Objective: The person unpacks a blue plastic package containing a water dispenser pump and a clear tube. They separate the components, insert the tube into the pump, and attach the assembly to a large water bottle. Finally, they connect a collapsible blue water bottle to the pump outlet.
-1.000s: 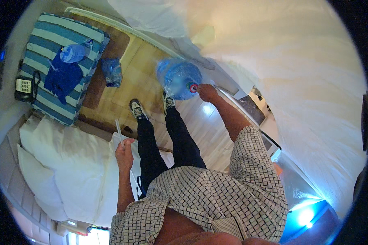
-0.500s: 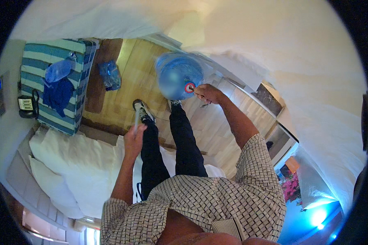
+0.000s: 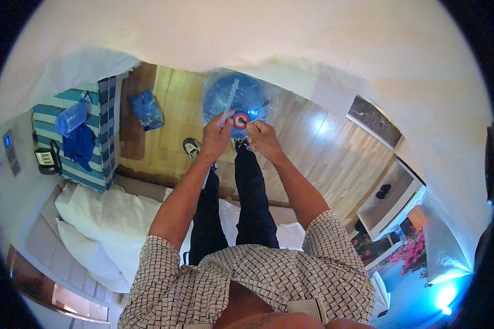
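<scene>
Over a blue see-through round container (image 3: 233, 94), wrapped in thin clear plastic, my two hands are close together. A long, pale, translucent stick (image 3: 232, 94) slants up from my left hand (image 3: 217, 137), whose fingers are closed around it. My right hand (image 3: 263, 140) pinches at a small round thing with a red rim, white ring and dark centre (image 3: 240, 120); its exact kind is unclear. This round thing lies between the hands, close to the left fingertips. Whether the left fingers touch it, I cannot tell.
A blue-striped bench (image 3: 99, 148) at left bears a clear blue bottle (image 3: 70, 119) and dark blue cloth (image 3: 79, 145). A blue plastic package (image 3: 146, 109) lies on the wood floor (image 3: 302, 126). White bedding (image 3: 104, 214) is at left, an open drawer (image 3: 387, 200) at right.
My left hand has moved up and right with the stick, to beside the right hand. My right hand has shifted left and slightly nearer, bringing the red-rimmed thing with it.
</scene>
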### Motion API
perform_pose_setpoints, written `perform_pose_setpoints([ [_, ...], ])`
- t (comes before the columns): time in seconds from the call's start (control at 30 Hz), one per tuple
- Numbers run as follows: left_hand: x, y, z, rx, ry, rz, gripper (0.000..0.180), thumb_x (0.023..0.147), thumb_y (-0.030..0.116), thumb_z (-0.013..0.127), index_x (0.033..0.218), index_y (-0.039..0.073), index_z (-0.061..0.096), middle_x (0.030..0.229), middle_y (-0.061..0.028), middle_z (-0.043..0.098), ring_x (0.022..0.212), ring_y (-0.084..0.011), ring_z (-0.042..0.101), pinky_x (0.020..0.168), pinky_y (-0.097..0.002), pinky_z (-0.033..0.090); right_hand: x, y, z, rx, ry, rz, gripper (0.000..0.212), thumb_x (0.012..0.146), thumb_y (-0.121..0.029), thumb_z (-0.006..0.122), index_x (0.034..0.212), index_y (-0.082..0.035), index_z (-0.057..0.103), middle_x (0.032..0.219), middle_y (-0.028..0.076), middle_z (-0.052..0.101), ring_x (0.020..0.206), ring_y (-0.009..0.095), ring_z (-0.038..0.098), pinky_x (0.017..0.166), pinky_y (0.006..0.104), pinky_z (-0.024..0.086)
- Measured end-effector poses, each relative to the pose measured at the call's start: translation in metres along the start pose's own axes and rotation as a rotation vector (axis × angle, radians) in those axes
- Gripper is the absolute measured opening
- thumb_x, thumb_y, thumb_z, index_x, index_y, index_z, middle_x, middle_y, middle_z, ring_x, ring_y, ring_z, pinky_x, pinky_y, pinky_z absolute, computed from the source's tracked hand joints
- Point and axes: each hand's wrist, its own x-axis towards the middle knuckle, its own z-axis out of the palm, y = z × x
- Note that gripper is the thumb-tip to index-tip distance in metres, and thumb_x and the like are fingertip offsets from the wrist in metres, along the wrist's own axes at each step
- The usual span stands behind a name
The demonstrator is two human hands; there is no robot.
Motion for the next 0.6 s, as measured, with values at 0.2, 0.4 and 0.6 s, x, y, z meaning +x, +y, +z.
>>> perform_pose_setpoints([
  [0.2, -0.001, -0.005, 0.001, -0.029, -0.017, -0.006, 0.031, 0.095, 0.012, 0.06, 0.124, 0.004, 0.065, 0.112, -0.0152, 0.07, 0.096, -0.0187, 0.066, 0.084, -0.0313, 0.052, -0.017, 0.006, 0.027, 0.302, 0.086, 0.179, 0.034, 0.097, -0.034, 0.059, 0.086, -0.002, 0.061, 0.064, 0.005, 0.056, 0.049, 0.012, 0.052, 0.045, 0.0293, 0.043],
  [0.4, 0.001, 0.009, -0.002, -0.047, -0.057, -0.086, 0.031, 0.094, 0.009, 0.061, 0.124, 0.004, 0.065, 0.111, -0.012, 0.07, 0.095, -0.0148, 0.065, 0.085, -0.0298, 0.052, -0.012, 0.019, 0.055, 0.336, 0.293, 0.065, 0.031, 0.098, -0.031, 0.059, 0.081, -0.005, 0.058, 0.063, 0.004, 0.055, 0.049, 0.012, 0.051, 0.044, 0.0293, 0.043],
  [0.6, 0.004, 0.014, -0.006, -0.005, -0.105, -0.055, 0.032, 0.094, 0.01, 0.062, 0.125, 0.004, 0.065, 0.107, -0.0097, 0.07, 0.09, -0.0131, 0.064, 0.082, -0.0285, 0.052, 0.002, 0.063, 0.068, 0.083, 0.481, -0.289, 0.029, 0.1, -0.028, 0.057, 0.081, -0.007, 0.056, 0.062, 0.001, 0.053, 0.051, 0.008, 0.05, 0.046, 0.0267, 0.041],
])
